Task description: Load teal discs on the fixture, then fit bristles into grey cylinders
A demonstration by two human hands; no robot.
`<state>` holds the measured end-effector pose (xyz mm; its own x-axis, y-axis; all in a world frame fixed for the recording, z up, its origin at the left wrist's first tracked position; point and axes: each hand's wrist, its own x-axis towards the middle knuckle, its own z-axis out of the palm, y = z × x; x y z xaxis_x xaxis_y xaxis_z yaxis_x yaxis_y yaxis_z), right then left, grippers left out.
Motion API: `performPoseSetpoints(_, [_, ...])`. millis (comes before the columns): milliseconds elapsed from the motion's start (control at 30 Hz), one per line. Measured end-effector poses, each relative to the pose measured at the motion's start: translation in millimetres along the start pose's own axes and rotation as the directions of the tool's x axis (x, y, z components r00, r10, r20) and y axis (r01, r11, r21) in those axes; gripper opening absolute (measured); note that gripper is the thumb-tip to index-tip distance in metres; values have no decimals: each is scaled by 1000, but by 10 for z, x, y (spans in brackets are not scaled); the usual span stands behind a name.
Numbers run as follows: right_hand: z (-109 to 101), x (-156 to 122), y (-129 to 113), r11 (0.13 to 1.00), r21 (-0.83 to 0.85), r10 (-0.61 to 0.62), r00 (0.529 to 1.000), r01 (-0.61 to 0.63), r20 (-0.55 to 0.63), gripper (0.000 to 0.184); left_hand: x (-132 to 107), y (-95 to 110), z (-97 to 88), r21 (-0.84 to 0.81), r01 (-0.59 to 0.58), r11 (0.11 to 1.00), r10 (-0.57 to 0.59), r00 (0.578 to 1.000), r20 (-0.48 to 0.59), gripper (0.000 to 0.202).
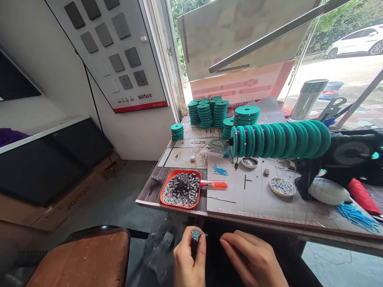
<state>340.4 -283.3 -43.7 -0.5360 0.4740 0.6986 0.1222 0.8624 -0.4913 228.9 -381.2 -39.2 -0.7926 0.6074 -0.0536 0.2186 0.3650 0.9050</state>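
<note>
In front of the table edge, my left hand (191, 255) is closed round a round bundle of small grey-blue pieces (196, 234), held between thumb and curled fingers. The ends of the pieces face up. My right hand (249, 257) is a little to the right, apart from the bundle. Its thumb and fingertips are pressed together, and whatever may be between them is hidden. Beyond the hands, on the table, an orange tray (164, 197) holds many dark grey metal cylinders and small bits. An orange-and-clear pen-shaped tool (217, 184) lies against its right side.
Teal foam discs (281, 139) sit in a row on a spindle of a black machine (347, 153). Several disc stacks (205, 115) stand behind. A dish of grey pellets (282, 187) and blue strips (357, 217) lie at right. A brown chair (80, 259) stands left.
</note>
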Motion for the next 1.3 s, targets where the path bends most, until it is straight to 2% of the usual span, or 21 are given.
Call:
performPoseSetpoints(167, [-1, 37, -16, 1000, -26, -14, 999, 13, -39, 31, -11, -2, 0, 14, -38, 999, 38, 999, -14, 39])
performPoseSetpoints(333, [-3, 113, -48, 968, -217, -140, 988, 124, -61, 39, -33, 6, 6, 52, -67, 996, 68, 997, -31, 38])
performPoseSetpoints(467, [0, 137, -55, 927, -332, -208, 976, 174, -69, 38, -32, -27, 15, 109, -176, 978, 179, 984, -20, 34])
performPoseSetpoints(700, [-2, 139, -51, 903, -382, -235, 970, 195, -59, 38, -37, -85, 39, 186, -305, 934, 321, 945, -63, 28])
performPoseSetpoints(800, [7, 124, -49, 912, -363, -225, 973, 190, -56, 38, -42, -54, 37, 162, -270, 949, 288, 952, -101, 26])
performPoseSetpoints(933, [23, 110, -45, 923, -340, -210, 977, 182, -47, 37, -53, 25, 13, 132, -203, 970, 216, 972, -90, 25])
performPoseSetpoints(1067, [11, 112, -46, 919, -344, -224, 973, 194, -49, 37, -90, 156, -4, 74, -75, 994, 77, 996, -34, 24])
performPoseSetpoints(1167, [-2, 109, -46, 916, -364, -195, 980, 167, -40, 37, -88, 226, -15, 12, 22, 1000, -22, 999, -32, 25])
performPoseSetpoints(1233, [4, 109, -46, 912, -391, -155, 987, 127, -42, 38, -52, 223, -30, -12, 46, 999, -46, 998, 37, 30])
performPoseSetpoints(1300, [20, 115, -51, 910, -393, -162, 986, 133, -41, 38, -7, 194, -47, -27, 62, 998, -57, 986, 157, 36])
